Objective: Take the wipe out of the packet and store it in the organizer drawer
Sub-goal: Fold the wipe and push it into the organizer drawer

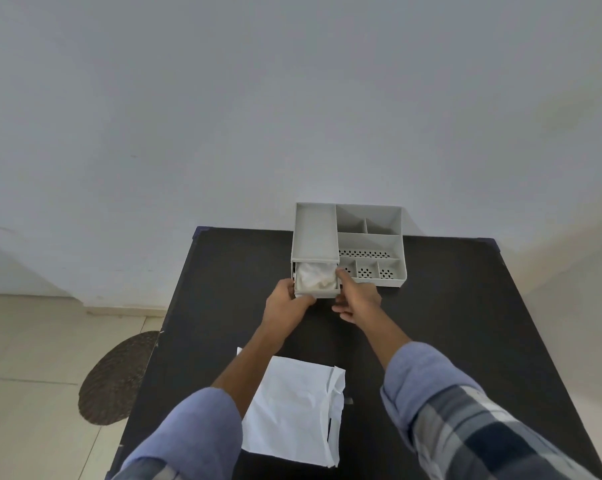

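A grey plastic organizer [370, 242] stands at the far edge of the dark table. Its drawer [316, 291] at the lower left is pulled out, and a crumpled white wipe [316, 277] lies inside it. My left hand [287, 304] grips the drawer's front left corner. My right hand [356, 297] rests against the drawer's right side, the index finger stretched toward the wipe and the other fingers loosely curled. A flat white packet [292, 407] lies on the table near me, between my forearms.
The dark table [448, 323] has blue corner guards at the back. A white wall rises right behind the organizer. On the tiled floor to the left lies a round woven mat [116, 379].
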